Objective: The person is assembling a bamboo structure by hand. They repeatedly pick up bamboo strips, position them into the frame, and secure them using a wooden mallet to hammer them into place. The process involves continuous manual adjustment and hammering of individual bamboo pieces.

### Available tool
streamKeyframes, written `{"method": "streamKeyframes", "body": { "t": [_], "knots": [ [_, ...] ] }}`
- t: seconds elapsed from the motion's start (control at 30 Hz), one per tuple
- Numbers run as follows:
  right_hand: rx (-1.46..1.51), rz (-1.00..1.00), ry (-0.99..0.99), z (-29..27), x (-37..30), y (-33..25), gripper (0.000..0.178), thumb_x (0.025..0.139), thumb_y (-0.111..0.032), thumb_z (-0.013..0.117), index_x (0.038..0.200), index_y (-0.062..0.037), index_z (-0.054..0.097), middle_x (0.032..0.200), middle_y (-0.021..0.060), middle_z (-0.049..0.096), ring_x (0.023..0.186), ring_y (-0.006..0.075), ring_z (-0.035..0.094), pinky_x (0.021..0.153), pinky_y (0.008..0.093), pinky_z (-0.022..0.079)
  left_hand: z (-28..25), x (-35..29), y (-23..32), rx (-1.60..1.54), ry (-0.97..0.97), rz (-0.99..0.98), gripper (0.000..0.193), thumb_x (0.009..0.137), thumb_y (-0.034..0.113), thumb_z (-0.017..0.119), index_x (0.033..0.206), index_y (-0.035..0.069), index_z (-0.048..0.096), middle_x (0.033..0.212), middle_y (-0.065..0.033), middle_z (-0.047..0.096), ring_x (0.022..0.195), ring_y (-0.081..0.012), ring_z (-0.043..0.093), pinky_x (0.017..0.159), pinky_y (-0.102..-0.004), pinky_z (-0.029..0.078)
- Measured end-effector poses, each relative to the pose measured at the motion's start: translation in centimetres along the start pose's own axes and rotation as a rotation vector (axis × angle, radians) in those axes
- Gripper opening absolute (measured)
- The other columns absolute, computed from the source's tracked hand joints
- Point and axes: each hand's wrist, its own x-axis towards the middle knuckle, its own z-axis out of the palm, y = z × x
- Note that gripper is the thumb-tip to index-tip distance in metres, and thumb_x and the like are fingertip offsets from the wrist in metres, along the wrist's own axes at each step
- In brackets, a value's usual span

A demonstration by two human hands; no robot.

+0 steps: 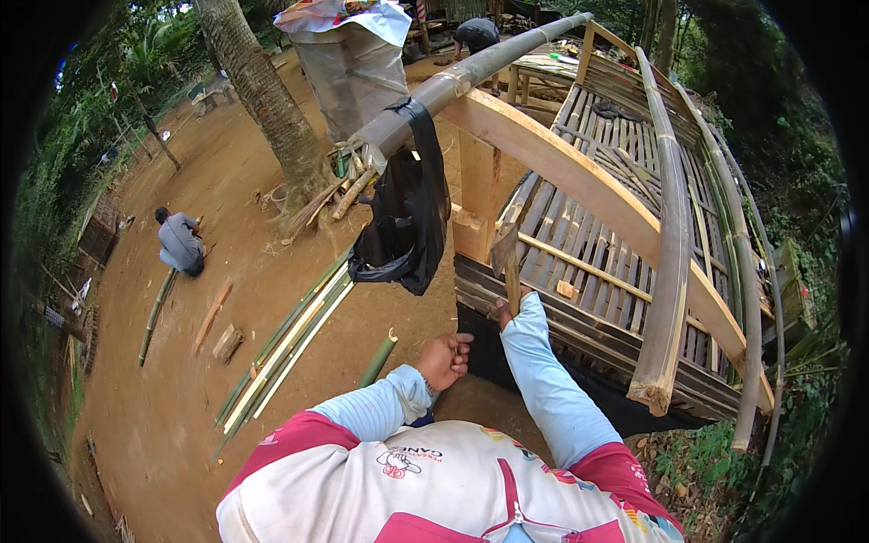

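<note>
My right hand (509,308) is wrapped round the wooden handle of a hatchet (505,252), its metal head up beside a wooden post (478,176). My left hand (445,360) is in front of my chest with its fingers curled in; whatever it may hold is hidden. A black plastic bag (405,213) hangs ahead of it from a thick bamboo pole (453,86). Beyond the right hand lies a slatted bamboo platform (588,240). A curved wooden board (579,167) spans its near side, and another bamboo pole (665,299) runs over that board.
Split bamboo strips (294,339) lie on the dirt at left, and a green bamboo piece (377,360) is near my left forearm. One person (180,242) crouches farther left; another (477,36) bends over at the back. A tree trunk (262,100) and a covered stack (353,77) stand ahead.
</note>
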Motion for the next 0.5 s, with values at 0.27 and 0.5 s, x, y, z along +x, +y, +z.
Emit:
{"method": "streamKeyframes", "body": {
  "t": [0.27,0.5],
  "knots": [
    [-0.01,0.04,0.007,0.4,-0.1,0.1,0.024,0.086,-0.013,0.066,0.106,-0.004,0.056,0.081,0.0106,0.059,0.072,0.0189,0.054,0.07,0.0317,0.047,-4.2,-3.1,-0.7,0.145,-0.1,-0.155,0.035,0.096,0.005,0.041,0.131,-0.001,0.043,0.098,-0.0055,0.055,0.067,-0.008,0.04,0.057,-0.0203,0.037],
    [-0.063,0.002,0.128,2.0,0.1,1.4,0.024,0.085,-0.009,0.067,0.105,-0.0032,0.055,0.081,0.0076,0.059,0.071,0.0153,0.053,0.069,0.0288,0.046,-4.9,-2.0,1.7,0.157,-0.303,-0.25,0.024,0.097,0.012,0.05,0.121,0.004,0.051,0.106,-0.0054,0.059,0.074,-0.0064,0.047,0.063,-0.0204,0.043]
  ]
}}
